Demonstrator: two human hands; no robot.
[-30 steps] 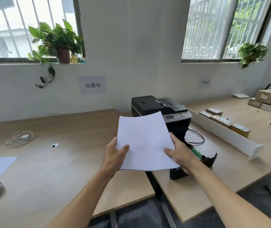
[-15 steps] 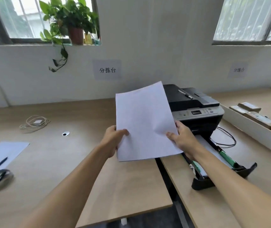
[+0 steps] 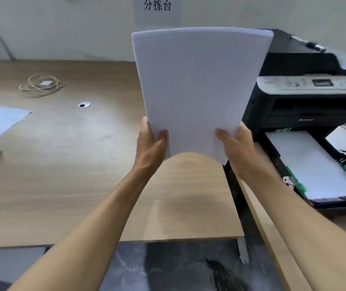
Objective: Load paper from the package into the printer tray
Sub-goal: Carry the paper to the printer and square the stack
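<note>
Two bare arms reach forward; the left hand (image 3: 152,143) and right hand (image 3: 236,143) pinch the bottom corners of a paper stack (image 3: 197,89), thumbs in front, fingers hidden behind, holding it upright above the desk (image 3: 63,175). Right of it, the printer (image 3: 306,101) has its tray (image 3: 314,164) pulled out, holding paper; its logo is unreadable. A wall sign (image 3: 157,9) behind reads "分拣台".

Both hands hold a stack of paper (image 3: 197,89) upright above the counter (image 3: 63,175), left hand (image 3: 152,143) and right hand (image 3: 236,144) pinching its bottom corners. The printer (image 3: 306,95) stands to the right, its tray (image 3: 312,164) pulled out with paper inside.
</note>
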